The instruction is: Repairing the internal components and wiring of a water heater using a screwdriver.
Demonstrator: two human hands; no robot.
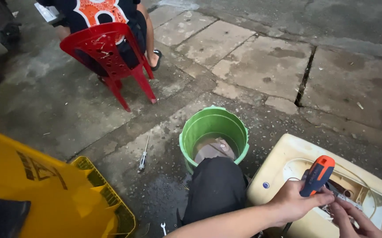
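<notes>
My left hand [293,203] reaches across from the lower left and grips the orange and blue handle of a screwdriver [317,175], whose shaft points down into a cream plastic appliance casing [279,165] lying on the ground. My right hand [354,219] is at the bottom right edge, its fingers pinching a grey metal part [346,200] inside the casing's round opening, next to the screwdriver. Thin wires run inside the opening. My knee in black trousers [217,187] sits left of the casing.
A green bucket [199,128] holding murky water stands just beyond my knee. A second screwdriver [143,156] and a small spanner [163,228] lie on the wet concrete. A yellow crate [107,198] is at left. Another person sits on a red plastic chair [111,53] at the back.
</notes>
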